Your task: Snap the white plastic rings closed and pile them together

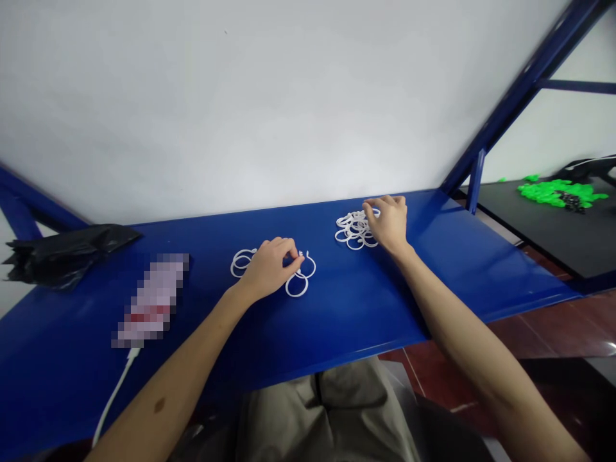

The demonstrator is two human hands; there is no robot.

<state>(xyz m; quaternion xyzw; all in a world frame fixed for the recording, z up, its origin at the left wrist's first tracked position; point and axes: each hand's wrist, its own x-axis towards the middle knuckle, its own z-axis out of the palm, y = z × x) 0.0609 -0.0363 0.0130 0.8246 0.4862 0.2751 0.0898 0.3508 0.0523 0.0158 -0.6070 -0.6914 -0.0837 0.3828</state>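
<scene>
On the blue shelf (337, 321) lie two groups of white plastic rings. My left hand (270, 266) rests on the nearer group of white rings (298, 282), its fingers pinched on one ring near its open end. My right hand (389, 221) reaches farther back to a pile of white rings (353, 230), its fingertips curled onto the top of the pile. Whether it has lifted a ring I cannot tell.
A black plastic bag (62, 253) lies at the shelf's far left. A blurred flat object (153, 298) with a white cable (115, 391) sits left of my hands. To the right, a black table (543, 231) carries green pieces (558, 191). Blue frame struts (520, 83) rise at right.
</scene>
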